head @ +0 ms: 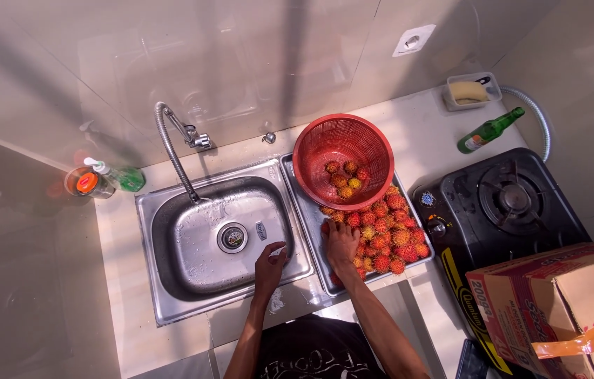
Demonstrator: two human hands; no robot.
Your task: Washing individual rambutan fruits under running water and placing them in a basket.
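Note:
A pile of red and yellow rambutans [385, 231] lies on the steel drainboard [309, 210] to the right of the sink basin [199, 238]. A red plastic basket [342, 144] stands tilted at the back of the pile with several rambutans inside. My right hand [341, 244] rests palm down on the left edge of the pile, fingers spread over the fruit. My left hand [270, 265] is at the basin's right rim, fingers curled over the edge, and nothing shows in it.
A flexible steel tap [174, 144] arches over the basin. A green dish soap bottle [118, 175] stands at the left. A black gas stove [507, 203], a green glass bottle [490, 130] and a sponge tub [471, 91] are at the right. A cardboard box [563, 302] sits near right.

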